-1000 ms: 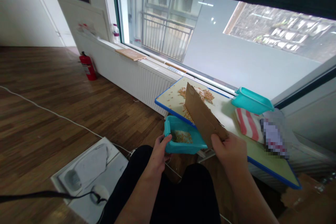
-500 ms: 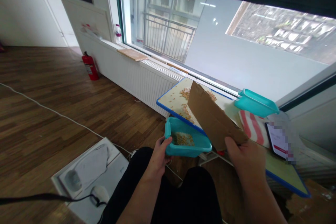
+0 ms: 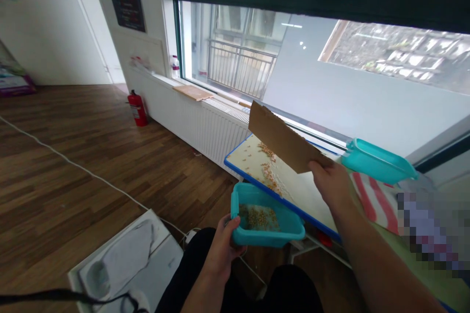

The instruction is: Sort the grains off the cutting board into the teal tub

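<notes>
My left hand (image 3: pixel 224 239) grips the left end of a turquoise plastic bin (image 3: pixel 267 241), thumb over its rim. Yellowish kernels (image 3: pixel 260 217), like corn, lie in the bottom of the bin. It sits low, just under the near edge of a pale table with a blue border (image 3: pixel 304 194). Closed around one end of a flat piece of cardboard (image 3: pixel 281 139) is my right hand (image 3: pixel 328 176), holding it tilted above the table. More kernels (image 3: pixel 270 176) with whitish powder are scattered on the tabletop, partly hidden behind the cardboard.
A second turquoise bin (image 3: pixel 380 161) stands by the window, beside a red-and-white striped cloth (image 3: pixel 374 200). A radiator (image 3: pixel 194 127) runs under the sill, with a fire extinguisher (image 3: pixel 137 108) near it. A white box (image 3: pixel 128 254) and a cable (image 3: pixel 99 183) lie on the floor.
My right hand has lifted the cardboard up and toward the window, uncovering more tabletop and powder. My left hand still holds the bin. The camera view has tilted up.
</notes>
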The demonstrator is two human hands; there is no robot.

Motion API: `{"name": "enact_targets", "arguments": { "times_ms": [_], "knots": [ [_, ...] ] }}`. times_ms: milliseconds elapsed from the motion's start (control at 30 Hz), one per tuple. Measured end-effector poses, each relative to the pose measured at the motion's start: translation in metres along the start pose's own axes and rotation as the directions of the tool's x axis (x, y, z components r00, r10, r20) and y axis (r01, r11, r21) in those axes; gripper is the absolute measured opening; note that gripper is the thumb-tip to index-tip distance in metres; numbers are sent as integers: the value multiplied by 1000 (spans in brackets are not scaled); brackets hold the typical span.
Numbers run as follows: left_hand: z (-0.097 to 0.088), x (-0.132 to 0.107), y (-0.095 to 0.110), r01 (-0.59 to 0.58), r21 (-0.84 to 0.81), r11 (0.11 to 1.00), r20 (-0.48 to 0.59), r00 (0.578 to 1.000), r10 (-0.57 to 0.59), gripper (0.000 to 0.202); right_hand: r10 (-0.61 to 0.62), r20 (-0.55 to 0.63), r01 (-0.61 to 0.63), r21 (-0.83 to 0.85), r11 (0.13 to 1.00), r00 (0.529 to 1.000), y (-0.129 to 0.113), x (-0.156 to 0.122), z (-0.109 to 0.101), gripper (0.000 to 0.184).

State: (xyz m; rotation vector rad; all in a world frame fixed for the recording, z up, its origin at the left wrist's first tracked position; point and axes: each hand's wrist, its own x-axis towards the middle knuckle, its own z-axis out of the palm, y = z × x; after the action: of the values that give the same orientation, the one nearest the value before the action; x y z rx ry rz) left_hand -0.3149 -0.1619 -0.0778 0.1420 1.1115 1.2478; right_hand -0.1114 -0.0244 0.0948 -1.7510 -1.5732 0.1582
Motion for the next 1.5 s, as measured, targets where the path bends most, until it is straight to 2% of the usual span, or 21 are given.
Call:
{"name": "enact_targets", "arguments": {
  "times_ms": [67,167,333,433,633,867,1333,1500],
  "knots": [
    [-1,3,0,6,-5,1000,-7,1000,-6,44,5,19,-5,21,1000,1000,-10,14,15,31],
    [-4,9,-1,14,-18,1000,0,1000,-14,45,-77,44,77,2,997,996,-19,24,35,32],
    [-8,16,1,22,-36,999,-12,1000,-23,51,-194,45,197,-61,979,980,-19,28,50,40],
    [-10,16,3,25,-34,999,-46,999,-27,52,-199,47,201,-64,977,979,-14,30,53,42],
    [-16,18,1,27,-55,998,-24,999,-28,45,-178,33,180,-78,981,983,-6,26,58,39],
    [-13,13,5,11,-53,999,-39,999,-13,42,-154,61,159,-90,983,986,0,26,61,44],
    [-17,16,2,21,-20,1000,-3,1000,-21,45,-154,125,128,194,973,980,16,37,58,36],
    [-18,16,1,10,-22,1000,0,1000,-10,48,-117,145,75,265,961,983,29,44,64,39]
  ]
}}
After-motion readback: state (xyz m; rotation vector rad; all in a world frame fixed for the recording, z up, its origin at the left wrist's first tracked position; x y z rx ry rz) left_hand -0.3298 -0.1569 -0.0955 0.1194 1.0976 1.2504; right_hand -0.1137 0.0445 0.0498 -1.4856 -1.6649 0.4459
